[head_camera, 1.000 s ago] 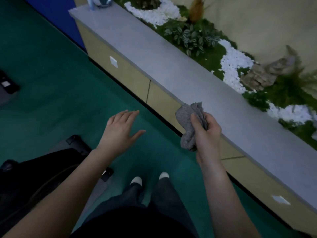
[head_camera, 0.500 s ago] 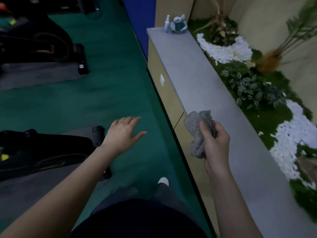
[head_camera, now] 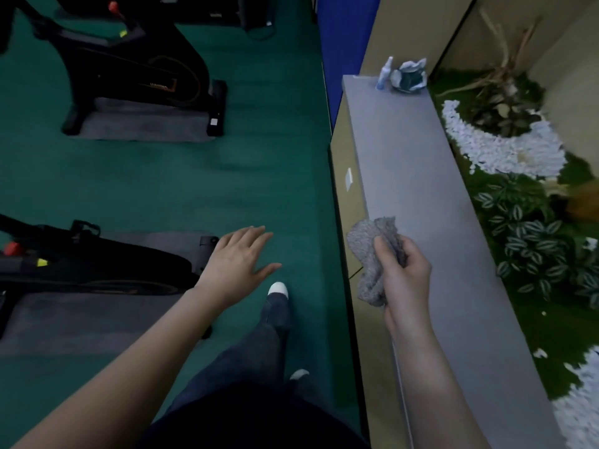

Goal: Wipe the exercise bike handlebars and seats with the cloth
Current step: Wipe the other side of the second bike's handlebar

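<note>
Cloth [head_camera: 372, 254], grey, bunched in clenched right hand [head_camera: 402, 273] over ledge [head_camera: 415, 163]; left hand [head_camera: 240, 257] empty, fingers spread, nearer to near exercise bike [head_camera: 97, 264] lying leftward; second bike [head_camera: 136, 76] ahead-left.

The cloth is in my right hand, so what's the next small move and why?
Probably step toward the nearer exercise bike on your left: the right hand grips the grey cloth in mid-air, touching no bike, and the left hand is open and empty.
</note>
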`<control>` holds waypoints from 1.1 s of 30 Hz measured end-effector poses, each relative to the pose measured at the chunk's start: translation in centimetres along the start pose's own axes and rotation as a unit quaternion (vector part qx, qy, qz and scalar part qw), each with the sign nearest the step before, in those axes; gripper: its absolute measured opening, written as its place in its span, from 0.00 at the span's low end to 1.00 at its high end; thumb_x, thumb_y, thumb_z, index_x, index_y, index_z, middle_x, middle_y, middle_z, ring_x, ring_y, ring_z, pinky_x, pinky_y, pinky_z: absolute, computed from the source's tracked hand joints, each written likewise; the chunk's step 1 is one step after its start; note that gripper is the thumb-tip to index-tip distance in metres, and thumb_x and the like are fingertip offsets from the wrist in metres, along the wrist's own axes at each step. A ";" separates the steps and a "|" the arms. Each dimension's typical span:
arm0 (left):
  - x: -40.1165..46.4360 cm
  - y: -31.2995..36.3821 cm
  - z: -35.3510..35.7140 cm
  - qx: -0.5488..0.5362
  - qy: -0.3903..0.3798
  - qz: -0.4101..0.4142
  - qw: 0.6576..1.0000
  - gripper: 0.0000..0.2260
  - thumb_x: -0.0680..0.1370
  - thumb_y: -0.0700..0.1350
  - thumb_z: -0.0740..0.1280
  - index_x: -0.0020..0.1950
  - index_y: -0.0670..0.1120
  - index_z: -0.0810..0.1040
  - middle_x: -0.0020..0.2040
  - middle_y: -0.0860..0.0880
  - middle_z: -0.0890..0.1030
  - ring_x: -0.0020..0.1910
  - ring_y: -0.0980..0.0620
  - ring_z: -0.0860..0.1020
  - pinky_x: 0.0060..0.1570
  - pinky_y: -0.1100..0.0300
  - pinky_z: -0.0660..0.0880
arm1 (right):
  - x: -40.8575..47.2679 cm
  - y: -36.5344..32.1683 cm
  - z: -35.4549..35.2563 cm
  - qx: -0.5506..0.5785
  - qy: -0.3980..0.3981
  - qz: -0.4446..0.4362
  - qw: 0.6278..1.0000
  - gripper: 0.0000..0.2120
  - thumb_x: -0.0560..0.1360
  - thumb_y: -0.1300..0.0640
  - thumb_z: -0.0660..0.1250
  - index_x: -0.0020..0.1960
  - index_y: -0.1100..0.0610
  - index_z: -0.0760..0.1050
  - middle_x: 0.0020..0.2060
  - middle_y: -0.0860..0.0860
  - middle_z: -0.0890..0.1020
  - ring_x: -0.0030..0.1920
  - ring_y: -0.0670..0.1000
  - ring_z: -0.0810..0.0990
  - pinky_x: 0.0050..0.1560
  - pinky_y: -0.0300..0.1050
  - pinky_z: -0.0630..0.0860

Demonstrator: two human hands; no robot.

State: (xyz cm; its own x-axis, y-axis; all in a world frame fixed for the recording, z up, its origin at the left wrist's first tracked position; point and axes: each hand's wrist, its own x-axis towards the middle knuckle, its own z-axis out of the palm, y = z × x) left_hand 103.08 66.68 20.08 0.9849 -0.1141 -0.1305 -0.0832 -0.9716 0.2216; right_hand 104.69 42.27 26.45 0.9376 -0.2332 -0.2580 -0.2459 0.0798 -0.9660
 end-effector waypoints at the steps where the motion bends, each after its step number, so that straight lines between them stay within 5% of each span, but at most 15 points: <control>1: 1.1 -0.2 0.0 0.000 -0.002 0.001 1.000 0.32 0.73 0.65 0.52 0.67 0.45 0.74 0.66 0.45 0.75 0.65 0.43 0.73 0.62 0.47 0.69 | 1.1 -0.3 0.8 -0.001 -0.005 -0.004 1.000 0.05 0.77 0.62 0.66 0.47 0.53 0.78 0.43 0.50 0.83 0.44 0.45 0.81 0.44 0.38 0.77; 14: 18.1 -7.0 -3.2 -0.059 0.028 -0.028 0.997 0.32 0.74 0.65 0.52 0.68 0.45 0.73 0.67 0.46 0.74 0.67 0.44 0.72 0.65 0.48 0.67 | 17.6 -5.8 13.7 -0.035 -0.044 -0.025 0.998 0.05 0.78 0.61 0.66 0.48 0.53 0.79 0.41 0.48 0.83 0.43 0.44 0.80 0.43 0.40 0.76; 19: 19.6 -12.0 -4.5 -0.055 0.047 -0.124 0.990 0.32 0.75 0.65 0.51 0.68 0.46 0.72 0.67 0.47 0.74 0.64 0.46 0.73 0.64 0.49 0.67 | 22.1 -6.4 21.7 -0.073 -0.143 -0.026 0.987 0.03 0.77 0.61 0.67 0.49 0.54 0.78 0.44 0.51 0.83 0.45 0.46 0.81 0.43 0.38 0.75; 24: 20.4 -15.8 -5.0 -0.055 0.055 -0.221 0.972 0.32 0.74 0.66 0.51 0.68 0.46 0.72 0.68 0.47 0.74 0.65 0.46 0.72 0.64 0.49 0.66 | 26.2 -6.4 28.3 -0.102 -0.239 -0.027 0.965 0.03 0.77 0.60 0.68 0.49 0.55 0.79 0.45 0.53 0.84 0.46 0.50 0.81 0.49 0.47 0.77; 33: 31.4 -19.8 -7.6 -0.063 0.097 -0.376 0.919 0.34 0.73 0.67 0.48 0.71 0.47 0.69 0.70 0.49 0.71 0.68 0.47 0.69 0.66 0.51 0.63 | 40.2 -9.9 39.0 -0.096 -0.361 -0.028 0.927 0.06 0.77 0.63 0.67 0.46 0.53 0.78 0.40 0.47 0.82 0.42 0.44 0.80 0.45 0.39 0.76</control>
State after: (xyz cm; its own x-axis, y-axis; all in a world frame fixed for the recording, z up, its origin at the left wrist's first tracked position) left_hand 136.75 83.87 18.91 0.7663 0.6309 -0.1213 0.6387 -0.7275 0.2507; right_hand 154.43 69.87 26.32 0.8531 0.4834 -0.1966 -0.1669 -0.1041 -0.9805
